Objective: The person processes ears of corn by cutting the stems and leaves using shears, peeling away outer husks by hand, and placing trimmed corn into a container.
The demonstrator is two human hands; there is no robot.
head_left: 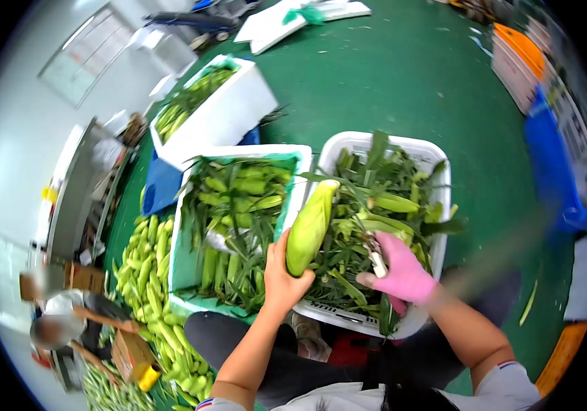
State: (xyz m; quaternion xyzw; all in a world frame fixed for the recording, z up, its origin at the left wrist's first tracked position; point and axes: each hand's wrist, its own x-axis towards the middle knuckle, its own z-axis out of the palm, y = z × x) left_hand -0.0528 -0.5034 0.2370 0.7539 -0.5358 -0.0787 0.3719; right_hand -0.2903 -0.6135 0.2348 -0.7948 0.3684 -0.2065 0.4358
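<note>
My left hand (288,277), bare, is wrapped round the lower part of an ear of corn (309,229) in its pale green husk. The ear stands tilted, its cut end up, over the edge between two containers. In a pink glove, my right hand (403,268) is closed on a small knife (376,259) with a whitish handle; its dark, thin blade points up and left, apart from the ear. Beneath both hands is a white plastic basket (437,154) heaped with loose green husk leaves (352,274). Part of the right hand's grip is hidden.
A foam box (293,152) of corn and leaves stands left of the basket, another foam box (245,103) behind it. Corn ears (153,274) are piled on the green floor. Another person (78,322) handles a cardboard box (131,353) at left. Blue and orange bins line the right.
</note>
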